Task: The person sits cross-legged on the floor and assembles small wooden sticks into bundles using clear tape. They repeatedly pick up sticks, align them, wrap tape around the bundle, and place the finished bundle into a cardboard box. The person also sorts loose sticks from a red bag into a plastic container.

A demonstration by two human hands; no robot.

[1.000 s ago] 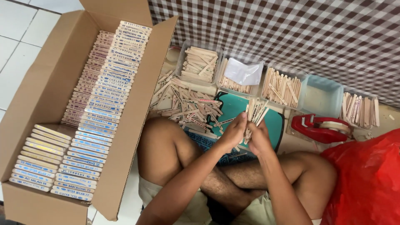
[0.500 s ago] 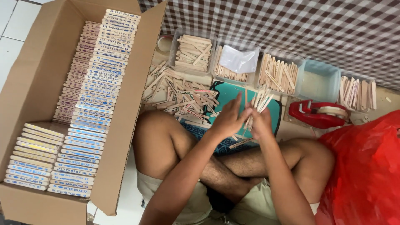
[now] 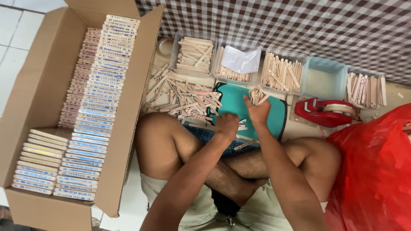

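The right hand (image 3: 258, 112) is closed around a small bunch of wooden sticks (image 3: 257, 94), their ends fanning out above the fist over the teal mat (image 3: 274, 113). The left hand (image 3: 226, 126) sits just beside it, lower on the mat, fingers curled; whether it pinches a stick is hard to tell. This looks like gathering sticks into a bundle, and squaring the ends would call for both hands. More loose sticks (image 3: 184, 98) lie near the left hand.
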